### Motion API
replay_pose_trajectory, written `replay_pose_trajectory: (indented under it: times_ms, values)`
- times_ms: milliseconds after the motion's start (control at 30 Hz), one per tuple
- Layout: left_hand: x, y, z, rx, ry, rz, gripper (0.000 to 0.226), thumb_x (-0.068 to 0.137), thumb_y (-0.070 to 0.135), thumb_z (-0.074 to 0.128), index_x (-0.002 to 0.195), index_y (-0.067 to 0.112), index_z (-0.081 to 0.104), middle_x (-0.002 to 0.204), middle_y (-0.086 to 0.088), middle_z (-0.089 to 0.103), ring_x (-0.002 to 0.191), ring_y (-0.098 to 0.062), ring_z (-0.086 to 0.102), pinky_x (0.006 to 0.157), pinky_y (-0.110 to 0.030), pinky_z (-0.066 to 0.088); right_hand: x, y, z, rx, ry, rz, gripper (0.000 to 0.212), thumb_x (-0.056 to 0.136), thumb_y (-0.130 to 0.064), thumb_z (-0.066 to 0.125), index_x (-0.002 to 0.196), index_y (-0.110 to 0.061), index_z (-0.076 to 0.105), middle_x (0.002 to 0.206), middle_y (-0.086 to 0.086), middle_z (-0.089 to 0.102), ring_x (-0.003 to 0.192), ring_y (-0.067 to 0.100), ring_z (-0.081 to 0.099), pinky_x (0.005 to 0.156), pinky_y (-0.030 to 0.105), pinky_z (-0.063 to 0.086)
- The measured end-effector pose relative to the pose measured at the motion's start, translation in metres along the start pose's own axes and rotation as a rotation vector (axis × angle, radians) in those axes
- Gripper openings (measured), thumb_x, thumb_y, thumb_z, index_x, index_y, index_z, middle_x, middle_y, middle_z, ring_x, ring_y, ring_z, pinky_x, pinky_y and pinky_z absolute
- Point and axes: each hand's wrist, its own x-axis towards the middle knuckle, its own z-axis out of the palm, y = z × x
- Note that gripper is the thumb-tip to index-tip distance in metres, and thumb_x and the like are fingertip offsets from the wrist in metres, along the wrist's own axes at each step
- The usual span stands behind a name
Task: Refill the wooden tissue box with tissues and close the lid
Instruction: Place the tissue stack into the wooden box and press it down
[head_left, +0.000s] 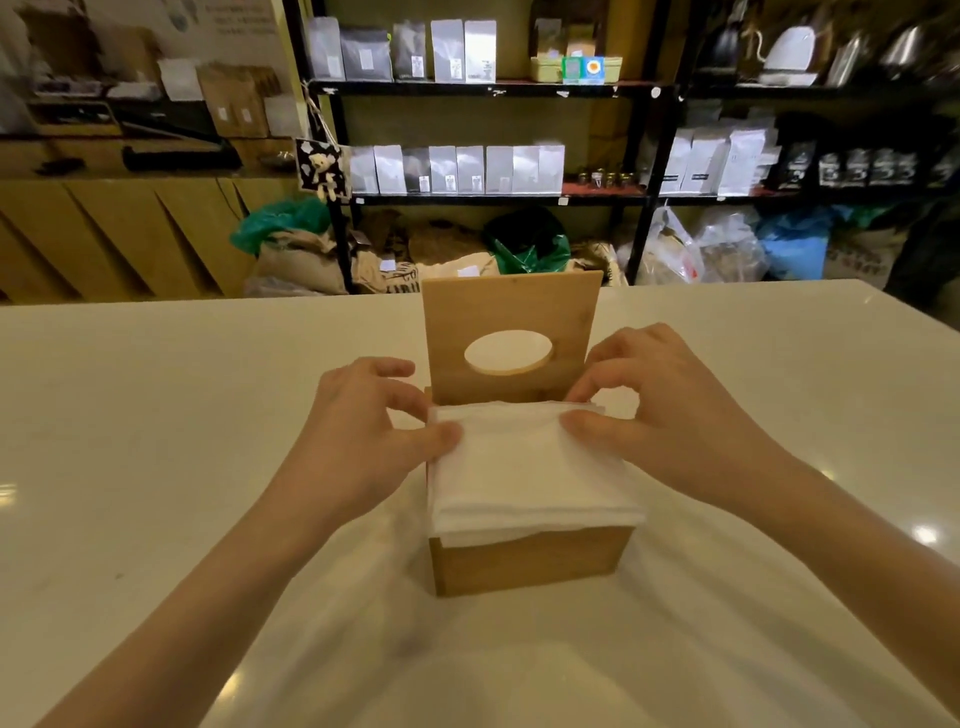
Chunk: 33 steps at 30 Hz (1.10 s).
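A wooden tissue box (530, 564) stands on the white table in front of me. Its hinged lid (511, 312), with an oval hole, stands upright at the back. A stack of white tissues (524, 473) sits in the box and rises above its rim, overhanging the front edge. My left hand (358, 441) grips the stack's left far corner, thumb on top. My right hand (670, 415) pinches the right far corner between thumb and fingers.
The white table (156, 467) spreads wide on both sides. Behind its far edge stand black shelves (493, 88) with bags and pouches, and sacks lie on the floor. A wooden counter (104, 234) is at the far left.
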Motion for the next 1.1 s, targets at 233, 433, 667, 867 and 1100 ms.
replay_pose_trajectory:
  times_ms: [233,433,667,867,1100]
  values:
    - [0.007,0.010,0.006,0.201,-0.025,-0.059,0.023,0.073,0.031,0.072,0.057,0.032,0.056,0.144,0.006,0.041,0.140,-0.020,0.016,0.111,-0.057,0.017,0.006,-0.006,0.005,-0.087,-0.015,0.106,0.011,0.080,-0.031,0.065,0.089,-0.030,0.072,0.137,0.001,0.048,0.133,0.023,0.024,0.106,0.041,0.025]
    - [0.012,0.018,0.015,0.400,-0.051,-0.103,0.020,0.077,0.024,0.068,0.060,0.028,0.059,0.140,0.005,0.044,0.142,-0.023,0.007,0.107,-0.066,0.003,0.013,-0.005,0.013,-0.048,-0.065,0.189,0.007,0.077,-0.028,0.068,0.080,-0.029,0.073,0.116,-0.003,0.063,0.129,0.025,0.031,0.106,0.046,0.025]
    - [0.015,0.025,0.028,0.646,-0.016,-0.105,0.007,0.081,0.023,0.063,0.076,0.025,0.067,0.122,0.001,0.054,0.141,-0.028,0.010,0.102,-0.072,-0.001,0.019,-0.006,0.020,-0.134,-0.121,0.210,0.007,0.078,-0.027,0.066,0.078,-0.030,0.072,0.096,-0.002,0.067,0.111,0.026,0.044,0.103,0.053,0.023]
    - [0.016,0.026,0.031,0.708,0.013,-0.138,0.005,0.082,0.026,0.064,0.078,0.026,0.067,0.120,0.002,0.058,0.141,-0.030,0.013,0.101,-0.074,-0.004,0.023,-0.009,0.024,-0.172,-0.092,0.216,0.014,0.081,-0.021,0.059,0.082,-0.027,0.072,0.095,-0.001,0.069,0.108,0.027,0.048,0.107,0.059,0.018]
    - [0.019,0.026,0.033,0.730,-0.033,-0.161,0.010,0.085,0.024,0.058,0.087,0.024,0.067,0.120,0.000,0.056,0.141,-0.031,0.013,0.100,-0.074,-0.003,0.027,-0.008,0.032,-0.288,-0.154,0.222,0.017,0.083,-0.016,0.053,0.088,-0.022,0.068,0.094,0.004,0.066,0.106,0.030,0.050,0.106,0.064,0.012]
